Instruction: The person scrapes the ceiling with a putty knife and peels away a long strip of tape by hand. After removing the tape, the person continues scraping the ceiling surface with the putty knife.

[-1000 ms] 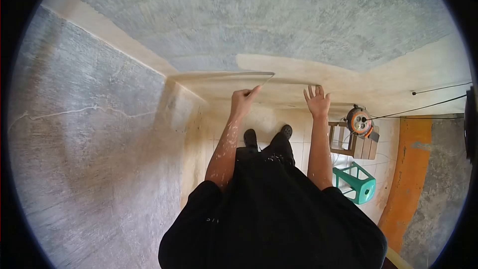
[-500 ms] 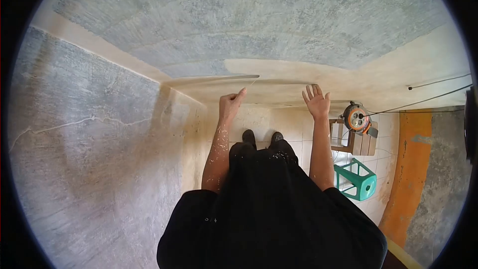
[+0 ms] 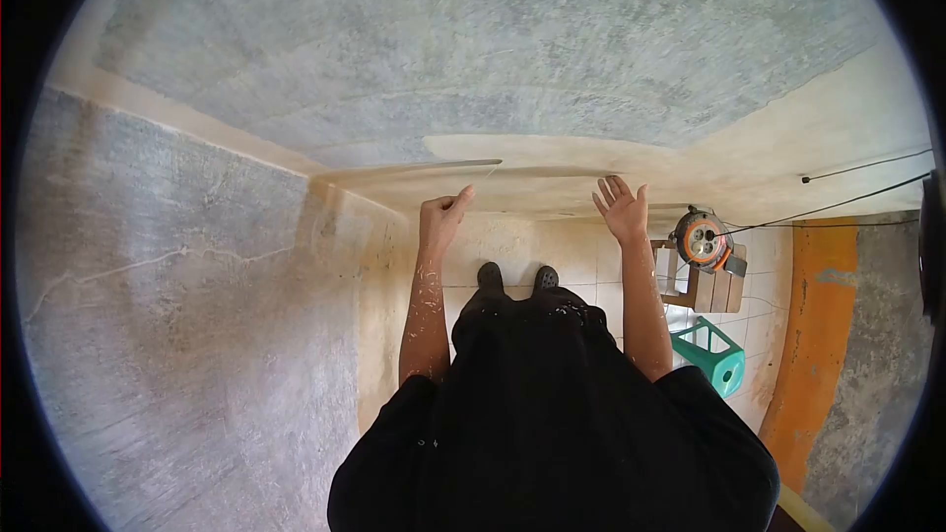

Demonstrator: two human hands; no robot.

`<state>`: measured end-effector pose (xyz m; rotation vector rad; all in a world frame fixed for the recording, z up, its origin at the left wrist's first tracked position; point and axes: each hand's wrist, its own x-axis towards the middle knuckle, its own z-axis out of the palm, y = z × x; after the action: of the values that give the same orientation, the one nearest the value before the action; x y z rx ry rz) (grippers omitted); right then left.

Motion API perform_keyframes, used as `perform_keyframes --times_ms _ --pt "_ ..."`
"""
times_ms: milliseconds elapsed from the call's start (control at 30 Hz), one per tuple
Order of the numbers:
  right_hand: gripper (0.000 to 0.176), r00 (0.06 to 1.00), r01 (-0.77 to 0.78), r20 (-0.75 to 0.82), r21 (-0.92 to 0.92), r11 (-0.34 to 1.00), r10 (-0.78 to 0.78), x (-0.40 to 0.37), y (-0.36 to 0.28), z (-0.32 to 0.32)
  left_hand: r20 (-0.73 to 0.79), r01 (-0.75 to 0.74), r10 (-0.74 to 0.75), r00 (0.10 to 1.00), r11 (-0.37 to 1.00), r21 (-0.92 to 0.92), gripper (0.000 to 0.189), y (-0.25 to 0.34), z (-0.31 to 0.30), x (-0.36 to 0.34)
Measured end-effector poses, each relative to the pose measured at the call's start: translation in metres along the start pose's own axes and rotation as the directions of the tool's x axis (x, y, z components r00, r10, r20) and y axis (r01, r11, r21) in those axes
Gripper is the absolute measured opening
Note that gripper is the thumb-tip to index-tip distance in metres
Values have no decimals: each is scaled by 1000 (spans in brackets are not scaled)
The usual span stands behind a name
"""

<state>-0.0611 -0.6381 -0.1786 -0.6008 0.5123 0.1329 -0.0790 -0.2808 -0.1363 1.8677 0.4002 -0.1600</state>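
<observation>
My left hand [image 3: 443,221] is closed in a pinch in front of the wall's pale lower band [image 3: 562,158]. Out of its fingertips runs a thin, light strip [image 3: 490,172], too fine to name, angling up to the tip of a dark shadow streak on the wall. To the right, my right hand [image 3: 623,211] is raised with its fingers spread, holding nothing. Its fingertips are close to the wall; whether they touch cannot be made out. White flecks dot both forearms, more thickly the left one.
Grey, rough wall [image 3: 473,39] rises ahead, and another wall [image 3: 177,335] with a pale crack line stands left. At right, an orange-rimmed cable reel [image 3: 704,239] rests on a wooden stool [image 3: 727,286]. A green plastic stool [image 3: 724,365] stands behind it. Black cables [image 3: 838,205] stretch rightward.
My left hand has shifted slightly left and down with the thin strip still in its fingers. My right hand stays spread, a little lower. The whole view has tilted slightly.
</observation>
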Motion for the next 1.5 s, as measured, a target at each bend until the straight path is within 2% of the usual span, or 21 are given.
perform_keyframes --times_ms 100,200,300,400,500,600,733,800,900,1000,1100,1200,1300,1400,1500 --pt "81 1000 22 -14 -43 999 -23 -4 6 -3 75 -184 181 981 982 34 55 4 28 10" --pt "81 999 21 -24 -40 999 -22 -1 2 0 48 -96 97 994 995 -22 54 3 28 0" --pt "82 999 20 -48 5 1000 -20 5 -3 1 15 90 -90 996 996 4 51 18 14 -11" --pt "81 994 42 -102 5 999 -41 2 4 -5 25 20 -20 1000 1000 -7 55 10 28 -7" --pt "79 985 48 -169 31 998 -42 8 6 -4 -49 38 -39 998 999 -24 55 0 8 -9" --pt "77 968 68 -243 31 997 -59 16 7 -8 -34 -32 33 999 998 46 55 6 16 -6" --pt "73 949 71 -310 28 997 -59 24 10 -7 -15 49 -49 999 999 -15 54 9 25 -14" --pt "72 955 44 -294 46 998 -29 23 5 -10 -61 73 -77 995 995 -70 52 8 13 -17" --pt "73 955 60 -291 18 998 -52 21 8 -9 13 -93 93 996 996 16 49 5 30 -3" --pt "74 957 68 -283 7 998 -64 22 9 -7 6 27 -26 1000 997 -70 48 4 34 -12" --pt "73 962 50 -271 10 999 -46 24 3 -6 -3 70 -70 998 996 -46 49 18 20 -13" --pt "73 959 47 -280 9 999 -42 19 9 -10 28 21 -22 999 999 31 51 29 29 -16" --pt "72 964 42 -264 14 999 -37 18 8 -8 -53 58 -59 997 998 -23 52 8 13 -17" --pt "72 965 42 -260 21 999 -35 19 6 -11 21 -14 14 1000 999 40 52 13 13 -4" --pt "71 965 35 -261 17 999 -30 17 10 -11 81 -8 7 997 1000 2 51 9 30 -3"
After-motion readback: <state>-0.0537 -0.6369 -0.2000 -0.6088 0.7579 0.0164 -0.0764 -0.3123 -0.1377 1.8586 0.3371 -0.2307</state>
